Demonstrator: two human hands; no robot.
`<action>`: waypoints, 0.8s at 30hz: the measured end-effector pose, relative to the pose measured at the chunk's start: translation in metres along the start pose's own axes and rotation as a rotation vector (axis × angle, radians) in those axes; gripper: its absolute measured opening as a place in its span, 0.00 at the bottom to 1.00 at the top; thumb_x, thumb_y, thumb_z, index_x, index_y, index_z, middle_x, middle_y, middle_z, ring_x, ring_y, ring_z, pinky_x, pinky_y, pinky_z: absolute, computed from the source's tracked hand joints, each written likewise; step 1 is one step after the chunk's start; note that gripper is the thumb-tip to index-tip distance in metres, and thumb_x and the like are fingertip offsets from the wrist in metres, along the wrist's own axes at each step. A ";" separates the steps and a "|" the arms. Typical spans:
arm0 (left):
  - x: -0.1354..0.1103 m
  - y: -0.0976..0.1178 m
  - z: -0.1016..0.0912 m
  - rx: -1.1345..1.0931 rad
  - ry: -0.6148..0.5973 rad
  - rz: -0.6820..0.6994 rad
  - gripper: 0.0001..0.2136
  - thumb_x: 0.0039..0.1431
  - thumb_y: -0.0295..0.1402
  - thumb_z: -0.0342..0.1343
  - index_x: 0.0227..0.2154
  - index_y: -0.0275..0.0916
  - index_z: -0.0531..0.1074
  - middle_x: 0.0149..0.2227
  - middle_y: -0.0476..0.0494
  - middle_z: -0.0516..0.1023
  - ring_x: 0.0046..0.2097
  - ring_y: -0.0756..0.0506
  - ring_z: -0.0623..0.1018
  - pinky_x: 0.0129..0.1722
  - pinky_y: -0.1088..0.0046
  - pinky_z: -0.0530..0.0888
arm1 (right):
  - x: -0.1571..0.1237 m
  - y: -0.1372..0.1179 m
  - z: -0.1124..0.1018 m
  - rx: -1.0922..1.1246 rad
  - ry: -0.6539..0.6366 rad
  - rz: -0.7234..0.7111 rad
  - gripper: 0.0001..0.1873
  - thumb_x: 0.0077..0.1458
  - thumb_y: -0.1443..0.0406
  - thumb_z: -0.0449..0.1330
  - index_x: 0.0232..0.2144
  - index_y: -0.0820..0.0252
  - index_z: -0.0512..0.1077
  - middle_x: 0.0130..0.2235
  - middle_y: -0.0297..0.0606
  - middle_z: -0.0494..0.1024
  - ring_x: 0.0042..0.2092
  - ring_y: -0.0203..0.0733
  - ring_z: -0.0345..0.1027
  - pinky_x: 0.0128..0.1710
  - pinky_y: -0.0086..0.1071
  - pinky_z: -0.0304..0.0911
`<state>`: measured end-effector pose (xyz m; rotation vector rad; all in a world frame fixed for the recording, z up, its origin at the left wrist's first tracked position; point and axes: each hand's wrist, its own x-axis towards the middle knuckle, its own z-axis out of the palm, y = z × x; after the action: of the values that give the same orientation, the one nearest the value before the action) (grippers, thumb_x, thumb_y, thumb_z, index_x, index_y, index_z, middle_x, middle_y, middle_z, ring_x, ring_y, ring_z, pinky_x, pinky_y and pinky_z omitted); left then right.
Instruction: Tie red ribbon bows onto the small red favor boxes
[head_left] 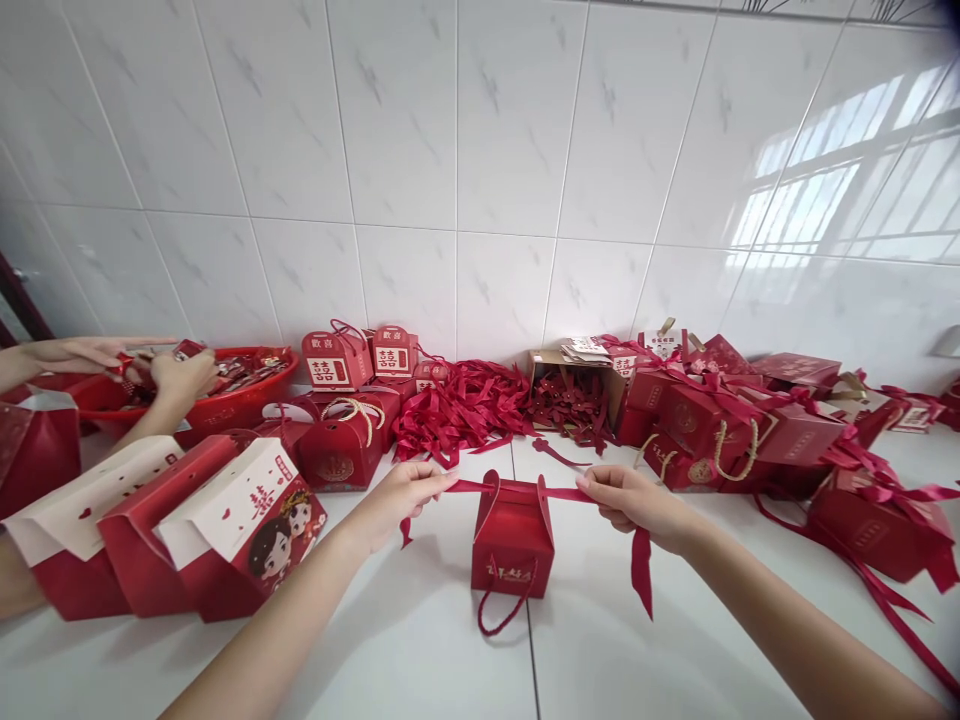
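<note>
A small red gift box (512, 545) with gold lettering stands upright on the white tiled surface before me, its dark red cord handle (501, 628) hanging down the front. A red ribbon (568, 493) passes through the top of the box and is stretched out to both sides. My left hand (409, 500) pinches it left of the box, with a short tail hanging below. On the right, my right hand (630, 500) pinches the other part, and a longer tail dangles beneath the fingers. Neither hand touches the box itself.
Behind the box lie a heap of loose red ribbons (469, 400) and a carton (546, 370) of dark red cut-outs. Ribboned boxes (697, 420) crowd the right. At left, another person's hands (176, 380) work over a red basin (262, 385) of wrapped items, behind several gift boxes (225, 530).
</note>
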<state>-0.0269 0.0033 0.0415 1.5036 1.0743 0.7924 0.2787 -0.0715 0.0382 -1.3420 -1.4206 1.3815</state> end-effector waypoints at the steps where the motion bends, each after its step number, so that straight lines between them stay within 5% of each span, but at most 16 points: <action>1: 0.000 0.002 -0.001 0.053 -0.002 0.017 0.19 0.44 0.46 0.63 0.17 0.37 0.65 0.20 0.56 0.56 0.22 0.54 0.53 0.22 0.75 0.49 | -0.001 0.000 -0.003 -0.071 0.022 -0.030 0.26 0.47 0.46 0.63 0.22 0.58 0.57 0.19 0.21 0.47 0.21 0.28 0.36 0.20 0.28 0.32; 9: -0.006 0.010 -0.002 0.329 0.081 0.212 0.13 0.44 0.44 0.63 0.19 0.38 0.73 0.22 0.52 0.70 0.28 0.49 0.68 0.31 0.74 0.63 | -0.011 -0.004 -0.009 -0.523 0.117 -0.301 0.16 0.47 0.52 0.65 0.30 0.55 0.68 0.25 0.28 0.60 0.25 0.33 0.51 0.25 0.29 0.50; 14: -0.007 0.019 0.000 0.287 0.084 0.219 0.13 0.45 0.45 0.62 0.22 0.39 0.76 0.22 0.51 0.71 0.28 0.49 0.68 0.30 0.74 0.63 | -0.007 -0.007 -0.011 -0.556 0.171 -0.367 0.20 0.55 0.49 0.56 0.22 0.59 0.70 0.29 0.34 0.65 0.28 0.35 0.55 0.28 0.31 0.52; 20: 0.004 0.008 0.000 0.229 -0.006 0.019 0.15 0.41 0.46 0.64 0.21 0.37 0.73 0.22 0.51 0.69 0.28 0.49 0.65 0.27 0.74 0.59 | 0.002 0.005 -0.004 -0.375 0.089 0.002 0.28 0.51 0.43 0.55 0.16 0.59 0.60 0.17 0.25 0.47 0.21 0.30 0.37 0.21 0.31 0.35; 24: 0.005 -0.011 0.003 0.246 -0.122 -0.095 0.18 0.38 0.48 0.64 0.20 0.37 0.72 0.21 0.53 0.66 0.26 0.50 0.63 0.27 0.74 0.57 | 0.004 0.024 0.006 -0.360 -0.023 0.085 0.29 0.52 0.42 0.54 0.16 0.59 0.59 0.17 0.24 0.45 0.21 0.30 0.35 0.22 0.31 0.33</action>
<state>-0.0248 0.0074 0.0299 1.6698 1.1734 0.5099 0.2769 -0.0715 0.0136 -1.6334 -1.7031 1.2349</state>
